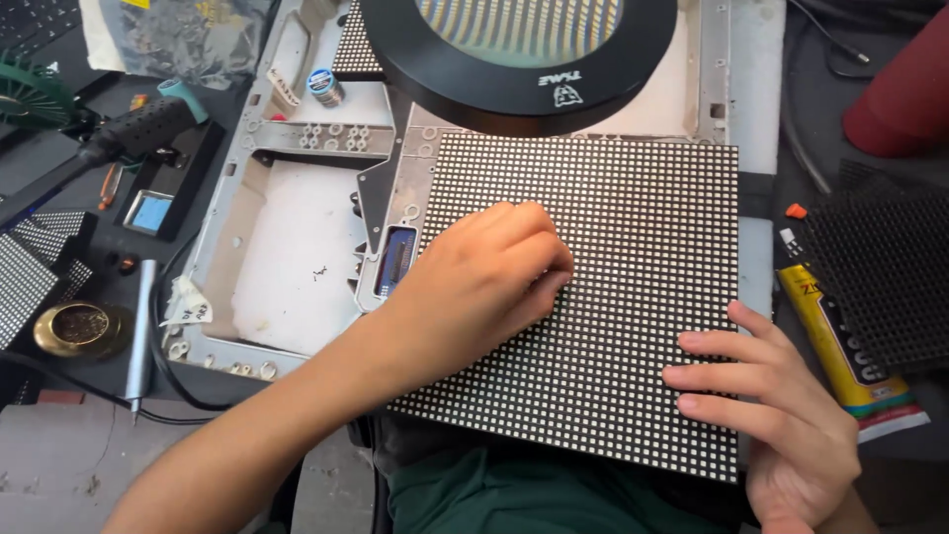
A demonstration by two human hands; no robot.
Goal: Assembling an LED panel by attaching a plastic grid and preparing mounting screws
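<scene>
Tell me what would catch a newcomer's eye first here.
The big dotted LED panel fills the centre, with the left hand pinching at its surface and the right hand flat on its lower right edge. Above it hangs a round black magnifier lamp.

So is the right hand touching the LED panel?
Touching. The head view shows the right hand with its fingers lying flat on the LED panel near its lower right corner.

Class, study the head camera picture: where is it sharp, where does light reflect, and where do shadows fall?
Head view: even, soft light; the dotted panel is crisp, the left hand casts only a faint shadow; the magnifier lens shows striped reflections; the right hand near the edge looks slightly soft.
</scene>
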